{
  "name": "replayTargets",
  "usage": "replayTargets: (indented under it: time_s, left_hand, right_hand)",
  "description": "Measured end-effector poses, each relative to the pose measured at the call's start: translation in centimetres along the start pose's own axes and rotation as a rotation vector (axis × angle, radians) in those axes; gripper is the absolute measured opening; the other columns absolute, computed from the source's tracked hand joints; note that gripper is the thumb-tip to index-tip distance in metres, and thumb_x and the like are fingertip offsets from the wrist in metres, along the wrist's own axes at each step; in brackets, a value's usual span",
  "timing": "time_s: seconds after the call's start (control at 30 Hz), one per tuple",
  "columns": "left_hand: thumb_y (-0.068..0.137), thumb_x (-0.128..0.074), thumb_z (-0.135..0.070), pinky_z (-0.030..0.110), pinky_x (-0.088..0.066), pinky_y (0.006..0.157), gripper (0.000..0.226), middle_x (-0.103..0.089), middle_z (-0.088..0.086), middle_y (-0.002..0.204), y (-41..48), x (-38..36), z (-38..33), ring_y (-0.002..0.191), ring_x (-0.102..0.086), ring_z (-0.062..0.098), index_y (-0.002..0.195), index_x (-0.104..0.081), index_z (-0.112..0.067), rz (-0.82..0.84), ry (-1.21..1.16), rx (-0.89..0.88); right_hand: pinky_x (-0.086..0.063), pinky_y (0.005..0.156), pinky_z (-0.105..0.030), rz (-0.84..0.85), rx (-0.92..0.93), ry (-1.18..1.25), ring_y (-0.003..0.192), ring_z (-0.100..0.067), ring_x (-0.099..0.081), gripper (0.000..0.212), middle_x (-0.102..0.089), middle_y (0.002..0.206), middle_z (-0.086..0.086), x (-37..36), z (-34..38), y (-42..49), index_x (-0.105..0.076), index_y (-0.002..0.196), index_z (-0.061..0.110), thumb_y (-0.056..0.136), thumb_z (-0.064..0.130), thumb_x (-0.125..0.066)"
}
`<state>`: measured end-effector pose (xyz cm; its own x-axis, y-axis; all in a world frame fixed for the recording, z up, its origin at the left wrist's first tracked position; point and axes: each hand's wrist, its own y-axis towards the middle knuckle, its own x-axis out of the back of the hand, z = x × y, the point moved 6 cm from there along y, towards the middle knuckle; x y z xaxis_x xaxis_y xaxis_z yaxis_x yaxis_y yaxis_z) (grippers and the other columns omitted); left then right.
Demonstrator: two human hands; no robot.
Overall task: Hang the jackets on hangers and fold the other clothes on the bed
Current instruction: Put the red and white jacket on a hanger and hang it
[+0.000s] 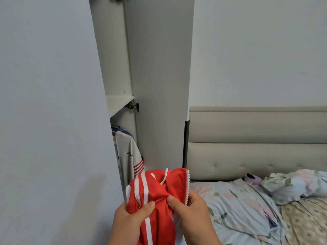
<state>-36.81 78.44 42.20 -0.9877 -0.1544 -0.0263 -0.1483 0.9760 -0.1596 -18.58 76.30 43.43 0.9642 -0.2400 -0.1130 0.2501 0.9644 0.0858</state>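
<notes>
Fingers: left hand [131, 221] and right hand [191, 213] both pinch the bunched red jacket [159, 190], thumbs on top | Jacket: zip edges uppermost, long axis dropping out of view, just before the wardrobe [113, 68] opening | Nearer the opening: left hand | Inside wardrobe: white jacket [127, 156] hanging | Right of wardrobe: bed [304, 223]

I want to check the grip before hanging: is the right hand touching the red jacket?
Touching. The head view shows the right hand pinching the red jacket, thumb pressed into the fabric, fingers curled behind the zipper edge.
</notes>
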Motion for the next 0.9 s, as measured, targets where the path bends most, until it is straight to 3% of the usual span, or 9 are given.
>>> replayTargets:
  time_s: [0.1, 0.23, 0.4, 0.5, 0.63, 0.9]
  left_hand:
    - [0.069, -0.087, -0.015, 0.024, -0.05, 0.061, 0.025, -0.075, -0.01, 0.07, 2.2, -0.8, -0.5, 0.07, -0.071, 0.013, 0.084, -0.069, -0.023, 0.009, -0.008, -0.037]
    - [0.07, -0.085, -0.013, 0.039, -0.058, 0.077, 0.027, -0.077, 0.002, 0.084, 5.4, -1.9, -0.9, 0.076, -0.075, 0.022, 0.093, -0.073, -0.019, 0.051, -0.065, -0.04]
    - [0.068, -0.086, -0.014, 0.04, -0.058, 0.075, 0.031, -0.077, 0.004, 0.084, 10.3, -2.5, -1.0, 0.076, -0.075, 0.024, 0.096, -0.073, -0.018, 0.072, -0.137, -0.016]
    - [0.067, -0.085, -0.008, 0.045, -0.057, 0.079, 0.032, -0.077, 0.01, 0.086, 13.7, -3.2, -0.7, 0.078, -0.075, 0.029, 0.097, -0.075, -0.014, 0.085, -0.206, 0.006]
    - [0.059, -0.088, -0.016, 0.047, -0.059, 0.076, 0.043, -0.077, 0.012, 0.088, 17.0, -3.7, 0.2, 0.078, -0.075, 0.031, 0.1, -0.074, -0.015, 0.081, -0.294, 0.022]
    - [0.071, -0.084, -0.014, 0.05, -0.059, 0.079, 0.032, -0.076, 0.012, 0.089, 22.9, -3.0, 2.1, 0.08, -0.075, 0.032, 0.101, -0.075, -0.014, -0.028, -0.385, 0.079]
  right_hand:
    - [-0.055, 0.064, -0.021, -0.011, -0.003, 0.073, 0.075, -0.014, -0.074, 0.03, -0.078, 0.083, -0.005, -0.1, -0.2, 2.3, -0.08, 0.086, 0.034, 0.072, 0.008, -0.08]
    - [-0.057, 0.068, -0.024, -0.025, -0.023, 0.086, 0.082, -0.02, -0.075, 0.025, -0.078, 0.087, -0.007, -0.4, -1.1, 5.6, -0.08, 0.085, 0.022, 0.081, -0.002, -0.076]
    - [-0.059, 0.07, -0.026, -0.052, -0.032, 0.039, 0.086, -0.024, -0.074, 0.018, -0.078, 0.087, -0.006, -1.7, -1.0, 9.4, -0.078, 0.088, 0.016, 0.082, -0.001, -0.074]
    - [-0.06, 0.079, -0.038, -0.085, -0.018, -0.011, 0.087, -0.028, -0.074, 0.017, -0.077, 0.086, -0.007, -2.8, -0.7, 12.2, -0.078, 0.085, 0.019, 0.082, 0.002, -0.074]
    - [-0.059, 0.085, -0.046, -0.078, 0.01, -0.041, 0.088, -0.028, -0.074, 0.023, -0.077, 0.088, -0.006, -4.3, -0.8, 15.5, -0.077, 0.087, 0.026, 0.084, 0.004, -0.072]
    - [-0.061, 0.079, -0.041, 0.001, -0.054, -0.048, 0.087, -0.029, -0.074, 0.017, -0.077, 0.088, -0.008, -7.9, -4.1, 21.7, -0.077, 0.088, 0.016, 0.087, 0.002, -0.067]
